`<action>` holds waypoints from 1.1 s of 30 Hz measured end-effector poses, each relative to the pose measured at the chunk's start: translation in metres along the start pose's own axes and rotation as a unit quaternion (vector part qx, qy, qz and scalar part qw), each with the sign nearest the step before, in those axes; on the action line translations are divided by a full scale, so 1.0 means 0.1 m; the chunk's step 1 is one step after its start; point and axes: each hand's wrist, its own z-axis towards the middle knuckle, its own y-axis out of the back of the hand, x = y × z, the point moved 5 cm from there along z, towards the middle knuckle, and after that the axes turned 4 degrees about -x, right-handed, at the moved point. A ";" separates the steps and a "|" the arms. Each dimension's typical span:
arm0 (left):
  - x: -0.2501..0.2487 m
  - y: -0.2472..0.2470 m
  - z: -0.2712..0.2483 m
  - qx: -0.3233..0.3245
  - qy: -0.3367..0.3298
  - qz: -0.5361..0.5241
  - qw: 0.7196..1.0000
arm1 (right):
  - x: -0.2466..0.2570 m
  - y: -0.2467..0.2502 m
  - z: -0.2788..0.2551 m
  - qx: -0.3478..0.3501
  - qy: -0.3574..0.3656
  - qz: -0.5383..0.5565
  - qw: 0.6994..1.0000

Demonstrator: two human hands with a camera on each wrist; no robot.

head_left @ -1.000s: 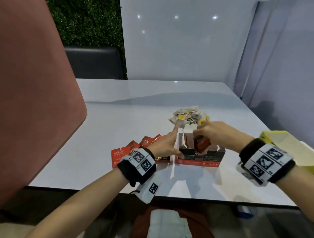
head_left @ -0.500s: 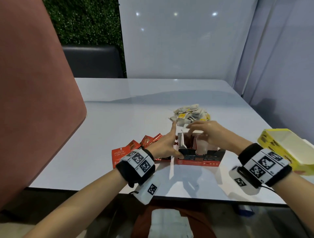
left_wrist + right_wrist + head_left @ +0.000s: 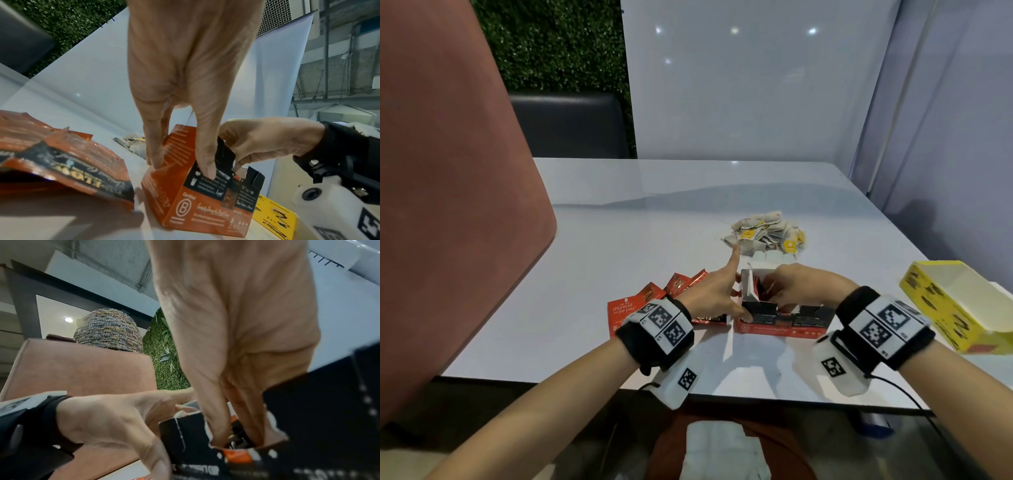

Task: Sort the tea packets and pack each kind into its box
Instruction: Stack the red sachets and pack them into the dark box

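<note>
Left wrist: red box (image 3: 198, 197) reads "Certified B".

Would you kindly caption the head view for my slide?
Left hand steadies the red tea box while the right hand reaches inside.

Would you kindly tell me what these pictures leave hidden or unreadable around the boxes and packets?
Head view: the right hand covers the red box opening; its contents are hidden.
Right wrist view: fingers sink behind the box wall; any pinched packet is unclear.
Head view: the yellow box is cut by the right edge.
Head view: tea bag pile labels are too small.
</note>
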 end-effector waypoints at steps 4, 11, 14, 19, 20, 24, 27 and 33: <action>0.01 -0.02 -0.02 0.009 0.012 -0.001 1.000 | -0.04 0.02 -0.03 -0.004 -0.004 -0.014 1.000; 0.71 0.99 -0.52 -0.135 0.085 -0.056 0.986 | 0.32 0.36 -0.36 -0.180 0.000 -0.118 0.977; 1.18 1.23 -0.77 -0.119 0.239 0.062 0.962 | 0.76 0.25 -0.41 -0.238 0.089 -0.057 0.966; 1.40 0.93 -0.84 -0.037 0.318 0.196 0.927 | 1.37 -0.36 0.11 -0.125 0.123 -0.081 0.981; 1.39 0.89 -0.83 -0.046 0.311 0.211 0.925 | 1.44 -0.44 0.25 -0.116 0.111 -0.082 0.984; 1.36 0.88 -0.81 -0.059 0.290 0.196 0.935 | 1.55 -0.61 0.62 -0.098 0.041 -0.096 0.990; 1.39 0.99 -0.88 -0.107 0.267 0.118 0.950 | 1.53 -0.69 0.77 -0.099 0.008 -0.103 0.990; 1.39 1.20 -1.17 -0.232 0.195 -0.248 0.920 | 1.46 -0.56 0.78 -0.101 0.026 0.067 0.992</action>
